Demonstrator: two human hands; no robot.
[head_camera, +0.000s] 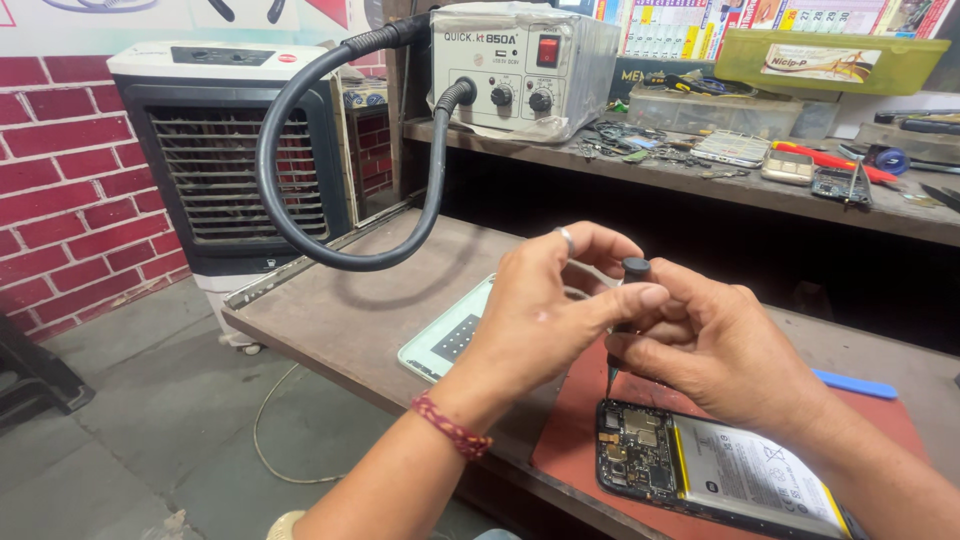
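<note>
Both hands, left (545, 310) and right (725, 350), pinch a screwdriver (630, 300); fingers hide its shaft, tip showing above the phone (720, 470).

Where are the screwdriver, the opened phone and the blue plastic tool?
screwdriver (636, 268), head view, on its dark round cap.
opened phone (745, 470), head view, on its battery.
blue plastic tool (855, 385), head view, on its middle.

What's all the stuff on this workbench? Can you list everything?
screwdriver: one, black, upright in both hands over the phone
opened phone: one, black, on the red mat
phone back cover: one, pale green, left of the mat
plastic pry tool: one, blue, right
hot-air station: one, grey, on the shelf, black hose
air cooler: one, white, on the floor
left hand: ring, red wrist thread
right hand: on the screwdriver
</note>
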